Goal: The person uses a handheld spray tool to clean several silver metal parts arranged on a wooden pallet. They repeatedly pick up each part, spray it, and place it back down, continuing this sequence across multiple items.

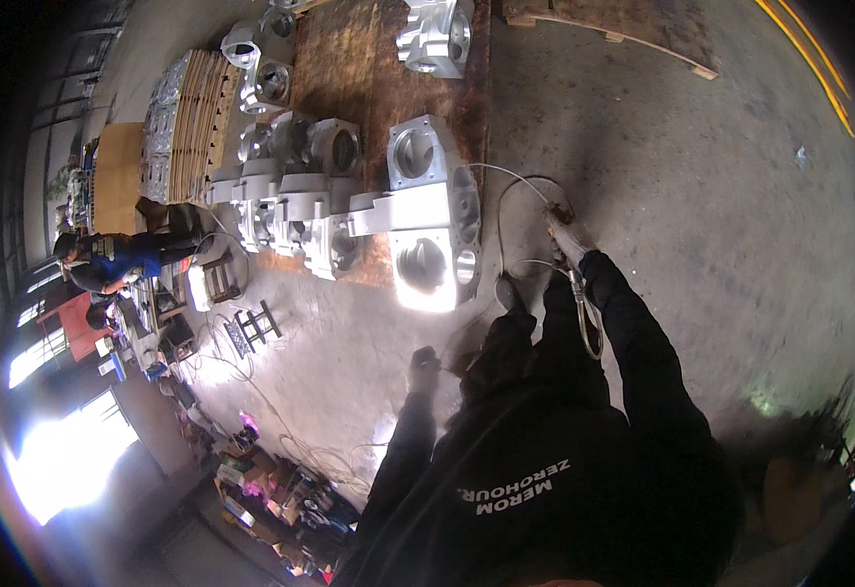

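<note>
My right hand (565, 241), in a light glove, is closed around a slim tool on a hose. Its working end is too dark to make out. A metal hose fitting (576, 284) hangs just below that hand, and the thin pale hose (501, 230) loops toward the castings. My left hand (424, 371) hangs low over the floor, closed; whatever it may hold is hidden. Ahead of it, a large silvery metal casting (434, 210) with round bores lies at the near right edge of a brown board. Neither hand touches the casting.
More grey castings (295, 201) crowd the board (373, 88) to the left, and another casting (437, 37) lies farther off. A small black metal stand (252, 328) sits on the floor at left, near trailing hoses. A person (129, 259) stands by a cluttered bench. Boxes (280, 509) fill the lower left.
</note>
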`<control>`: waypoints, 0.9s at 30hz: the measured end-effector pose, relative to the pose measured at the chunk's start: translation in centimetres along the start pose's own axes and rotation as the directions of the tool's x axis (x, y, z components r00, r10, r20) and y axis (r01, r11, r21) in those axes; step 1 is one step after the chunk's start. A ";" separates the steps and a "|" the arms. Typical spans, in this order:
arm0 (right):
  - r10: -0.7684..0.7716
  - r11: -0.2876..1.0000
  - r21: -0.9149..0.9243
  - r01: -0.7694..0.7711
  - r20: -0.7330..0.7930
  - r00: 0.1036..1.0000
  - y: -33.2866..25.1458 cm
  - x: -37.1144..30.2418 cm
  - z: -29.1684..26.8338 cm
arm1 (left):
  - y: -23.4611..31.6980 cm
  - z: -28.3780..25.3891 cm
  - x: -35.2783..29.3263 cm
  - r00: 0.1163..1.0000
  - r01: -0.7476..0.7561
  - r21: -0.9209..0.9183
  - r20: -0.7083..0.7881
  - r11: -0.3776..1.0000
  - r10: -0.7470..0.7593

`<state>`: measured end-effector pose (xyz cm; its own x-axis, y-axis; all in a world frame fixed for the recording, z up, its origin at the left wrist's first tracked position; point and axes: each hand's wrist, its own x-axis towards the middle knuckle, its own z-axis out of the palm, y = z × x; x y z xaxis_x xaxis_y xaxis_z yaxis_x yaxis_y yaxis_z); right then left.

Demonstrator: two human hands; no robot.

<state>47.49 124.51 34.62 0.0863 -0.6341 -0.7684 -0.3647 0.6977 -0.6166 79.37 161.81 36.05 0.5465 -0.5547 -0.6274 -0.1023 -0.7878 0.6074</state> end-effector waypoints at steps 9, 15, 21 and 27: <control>0.037 0.998 0.052 -0.037 0.001 0.999 7.6 8.4 0.8 | 0.7 1.4 -1.0 0.999 0.035 -0.001 0.036 0.999 -0.035; -0.055 0.999 0.001 0.055 0.043 0.998 -1.5 1.8 1.5 | -3.0 -0.7 -2.4 1.000 -0.018 -0.004 -0.014 1.000 0.018; -0.581 0.805 0.020 0.592 -0.171 0.796 3.2 5.5 0.7 | 0.3 0.8 -0.2 0.997 -0.070 0.034 0.039 0.997 0.069; -0.271 0.961 0.031 0.273 -0.066 0.960 2.4 -1.3 -0.5 | 0.9 0.6 -1.5 0.999 -0.023 -0.022 0.045 0.999 0.024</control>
<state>46.00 126.86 34.26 0.1209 -0.8199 -0.5596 -0.2981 0.5077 -0.8083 78.02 161.80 37.21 0.5056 -0.5852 -0.6340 -0.0970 -0.7687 0.6322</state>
